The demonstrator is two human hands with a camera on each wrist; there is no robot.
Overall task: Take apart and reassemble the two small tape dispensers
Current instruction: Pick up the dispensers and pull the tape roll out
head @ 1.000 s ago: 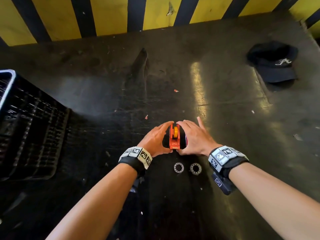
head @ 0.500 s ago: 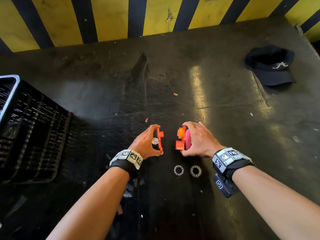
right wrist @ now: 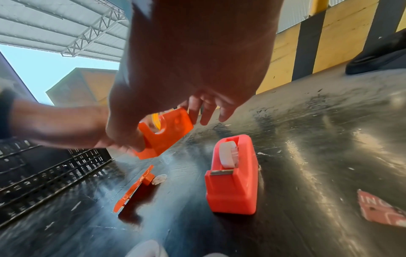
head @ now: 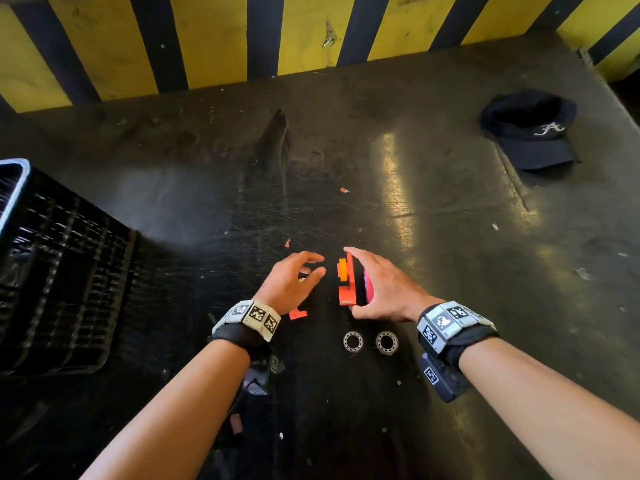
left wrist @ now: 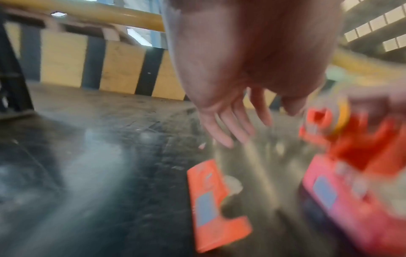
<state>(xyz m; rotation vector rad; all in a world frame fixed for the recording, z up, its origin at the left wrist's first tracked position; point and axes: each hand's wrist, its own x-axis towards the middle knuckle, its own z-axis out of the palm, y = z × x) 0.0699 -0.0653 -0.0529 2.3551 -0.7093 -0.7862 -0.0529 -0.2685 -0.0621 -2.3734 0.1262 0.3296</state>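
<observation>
My right hand [head: 350,280] grips the orange dispenser body [head: 346,284], which carries a yellow tape roll [right wrist: 156,120], a little above the black table [head: 450,237]. The pink dispenser [right wrist: 232,175], with a white roll in it, stands on the table just under that hand. The orange side panel [right wrist: 136,189] lies flat on the table below my left wrist, also seen as the panel [left wrist: 211,205]. My left hand [head: 311,268] hovers above it with its fingers spread and holds nothing. Two metal rings [head: 353,340] lie near me.
A black slatted crate [head: 59,265] stands at the left edge. A dark cap [head: 530,129] lies far right. A yellow-and-black striped wall [head: 311,29] closes the far side. A red scrap [right wrist: 382,208] lies on the table at the right.
The orange dispenser came apart into two pieces. My left hand has let go of the side panel, which now lies on the table. My right hand keeps hold of the body.
</observation>
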